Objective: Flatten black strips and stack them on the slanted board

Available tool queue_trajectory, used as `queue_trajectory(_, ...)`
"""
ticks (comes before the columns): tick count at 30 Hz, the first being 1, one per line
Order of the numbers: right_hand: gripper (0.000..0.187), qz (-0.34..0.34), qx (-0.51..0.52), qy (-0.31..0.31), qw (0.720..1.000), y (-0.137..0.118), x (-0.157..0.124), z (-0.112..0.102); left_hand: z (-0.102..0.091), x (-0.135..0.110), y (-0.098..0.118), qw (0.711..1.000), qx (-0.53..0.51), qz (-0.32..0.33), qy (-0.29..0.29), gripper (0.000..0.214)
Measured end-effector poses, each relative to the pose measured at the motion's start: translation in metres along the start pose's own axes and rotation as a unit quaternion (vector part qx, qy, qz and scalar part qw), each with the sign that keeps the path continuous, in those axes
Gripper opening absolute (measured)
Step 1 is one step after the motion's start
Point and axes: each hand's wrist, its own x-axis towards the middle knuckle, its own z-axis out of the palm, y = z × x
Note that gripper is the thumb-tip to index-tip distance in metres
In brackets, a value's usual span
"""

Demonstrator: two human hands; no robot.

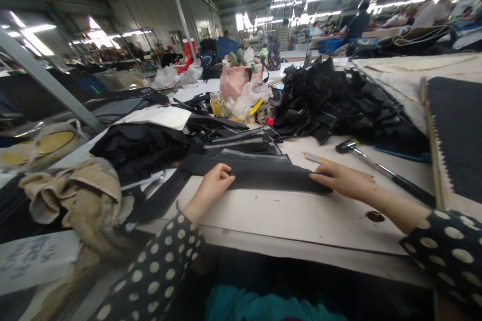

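A long black strip of material (271, 176) lies flat across the pale worktable (286, 215) in front of me. My left hand (214, 180) rests on its left part with the fingers curled into a loose fist, pressing on the strip. My right hand (341, 179) lies on the strip's right end, fingers together and stretched flat along its edge. Both sleeves are black with white dots. More black strips (241, 145) are stacked just behind the one I touch.
A hammer (384, 168) and a thin wooden stick (331, 162) lie right of my right hand. A heap of black cut pieces (339, 100) sits behind. A glass jar (217, 104), a pink bag (235, 80) and beige cloth (75, 195) lie left. People work far behind.
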Motion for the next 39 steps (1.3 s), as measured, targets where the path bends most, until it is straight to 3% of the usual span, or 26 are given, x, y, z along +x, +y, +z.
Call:
queue_trajectory(9, 0.036, 0.022, -0.024, 0.017, 0.999, 0.008, 0.007, 0.01, 0.006, 0.012, -0.005, 0.995, 0.087, 0.016, 0.035, 0.019)
queue_trajectory(32, 0.034, 0.019, -0.053, 0.013, 0.998, 0.008, 0.011, 0.013, 0.002, 0.013, 0.008, 0.987, 0.158, -0.024, -0.002, 0.019)
queue_trajectory(39, 0.027, -0.01, -0.04, 0.06, 0.997, 0.017, 0.009, 0.016, 0.0, 0.016, 0.011, 0.975, 0.22, -0.008, -0.018, 0.016)
